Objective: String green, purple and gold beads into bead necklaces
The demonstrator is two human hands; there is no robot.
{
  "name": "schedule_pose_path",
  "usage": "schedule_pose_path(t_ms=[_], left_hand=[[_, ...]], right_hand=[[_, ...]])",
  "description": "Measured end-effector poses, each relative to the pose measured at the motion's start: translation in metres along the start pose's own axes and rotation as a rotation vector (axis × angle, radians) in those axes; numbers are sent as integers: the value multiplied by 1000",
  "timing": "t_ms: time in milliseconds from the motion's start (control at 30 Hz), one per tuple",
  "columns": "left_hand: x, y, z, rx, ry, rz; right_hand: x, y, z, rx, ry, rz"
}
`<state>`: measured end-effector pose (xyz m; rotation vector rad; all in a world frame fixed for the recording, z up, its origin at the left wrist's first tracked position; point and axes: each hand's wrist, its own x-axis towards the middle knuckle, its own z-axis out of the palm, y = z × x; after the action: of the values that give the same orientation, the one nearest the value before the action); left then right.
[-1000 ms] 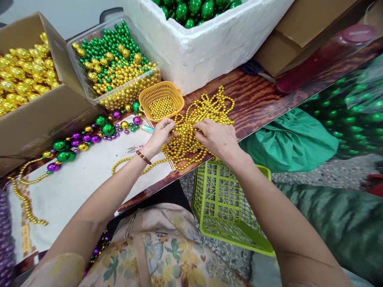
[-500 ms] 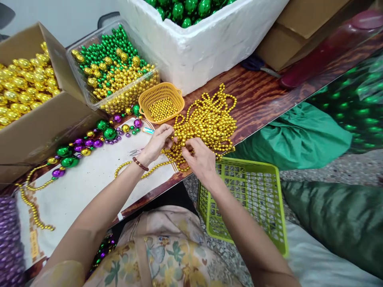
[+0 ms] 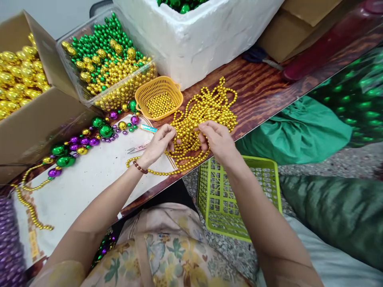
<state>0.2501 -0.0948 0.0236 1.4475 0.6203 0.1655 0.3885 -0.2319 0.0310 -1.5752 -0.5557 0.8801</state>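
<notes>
A tangled heap of gold bead strands lies on the wooden table in front of me. At its left edge is my left hand, thumb and fingers pinched together; what is between the fingertips is too small to make out. My right hand is closed at the heap's near right side, pinching a gold bead strand. That strand curves down along the table edge and passes left beneath my left wrist. Small pink-handled snips lie on the white cloth, partly behind my left hand.
Behind the heap stand an orange basket of loose gold beads, a clear bin and a foam box. A multicoloured bead garland lies along the cloth. Below the table edge is a green crate. Scissors lie at the back.
My right hand has moved right and up, away from my left hand, widening the gap. The bead strand near the table edge has shifted right. The view has tilted slightly.
</notes>
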Motion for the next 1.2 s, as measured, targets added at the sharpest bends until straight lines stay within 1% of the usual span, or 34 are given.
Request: schedule_pose_path(t_ms=[67, 167, 267, 367, 467, 567, 633, 700, 767, 800, 867, 933, 1033, 1100, 1200], left_hand=[[0, 0, 0, -14, 24, -7], [2, 0, 1, -2, 49, 1], [5, 0, 6, 63, 93, 40], [10, 3, 14, 174, 121, 102], [17, 7, 21, 292, 133, 165], [27, 9, 23, 363, 120, 220], [33, 8, 22, 384, 122, 264], [38, 5, 20, 362, 148, 296], [39, 3, 19, 294, 155, 282], [39, 2, 19, 251, 145, 258], [38, 3, 19, 180, 116, 198], [35, 4, 19, 148, 95, 160], [33, 2, 19, 205, 114, 194], [32, 0, 19, 277, 148, 262], [32, -5, 19, 353, 187, 356]], right_hand=[[7, -6, -4, -145, -5, -77], [15, -16, -11, -394, -42, -230], [22, -26, -14, -574, -110, -297], [28, -32, -14, -600, -163, -310], [32, -34, -13, -536, -205, -323], [37, -33, -14, -465, -246, -336], [41, -31, -15, -474, -203, -361], [44, -27, -17, -566, -92, -381], [46, -24, -18, -694, 14, -380], [46, -22, -19, -750, 39, -378], [46, -23, -19, -806, 21, -397], [45, -26, -21, -805, -51, -438], [45, -32, -22, -843, -140, -450], [46, -36, -21, -951, -122, -417], [50, -39, -15, -1127, -17, -372]])
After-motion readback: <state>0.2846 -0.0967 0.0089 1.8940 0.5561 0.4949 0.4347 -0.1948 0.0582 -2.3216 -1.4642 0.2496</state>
